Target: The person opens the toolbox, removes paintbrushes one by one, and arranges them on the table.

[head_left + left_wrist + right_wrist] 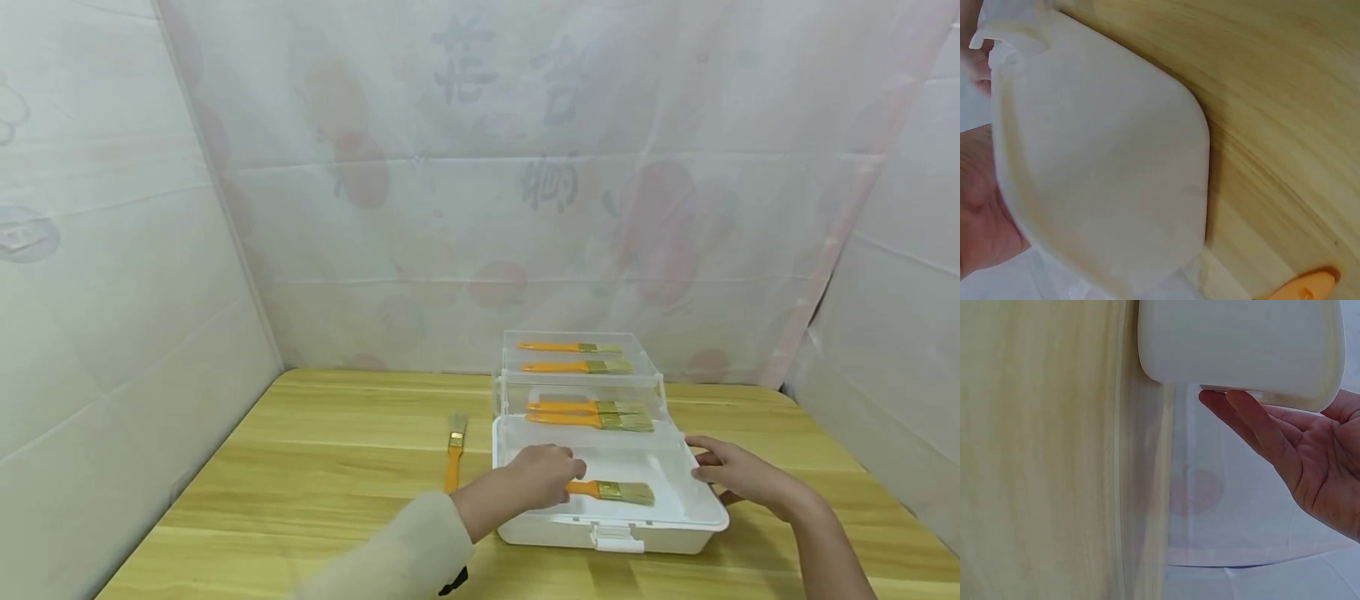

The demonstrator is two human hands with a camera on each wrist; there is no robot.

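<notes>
With four brushes already lying in the far tiers of the open white box (678, 508), the left hand (542, 477) grips a fifth brush (611, 491) in the near tray, the right hand (738, 472) rests open-fingered against the box's right rim, and one brush (454, 454) remains on the counter (315, 467).

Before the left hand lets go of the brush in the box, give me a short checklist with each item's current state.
1. Left hand grips the orange brush by its handle: ok.
2. Brush is over the white box bottom compartment: ok.
3. Right hand steadies the box's right edge: ok.
4. Brush already resting on the box floor: cannot tell.
5. Loose brush on the table lies clear of the box: ok.
</notes>
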